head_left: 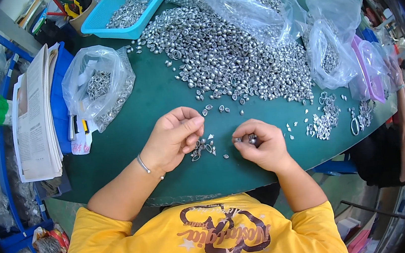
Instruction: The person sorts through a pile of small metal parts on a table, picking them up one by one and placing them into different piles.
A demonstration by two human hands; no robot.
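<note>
My left hand (pixel 176 134), with a bangle at its wrist, hovers above the green tabletop, thumb pressed to the curled fingers. Whatever it may pinch is too small to make out. To its right, my right hand (pixel 263 145) is closed around several small silver metal pieces (pixel 252 139), shiny and rounded. Between and below the hands lies a little group of similar metal pieces (pixel 202 149), some of them open rings. A few loose pieces (pixel 224 108) rest just beyond my hands. Farther away spreads a large heap of these silver pieces (pixel 234 55).
A clear plastic bag (pixel 98 86) of metal parts stands left, beside stacked papers (pixel 36 113). Behind are a blue basket (pixel 124 32) and another plastic bag (pixel 253 5). Flat silver bits (pixel 324 117) lie right, near a purple tray (pixel 367 70). Another person's arm (pixel 404 123) shows at far right.
</note>
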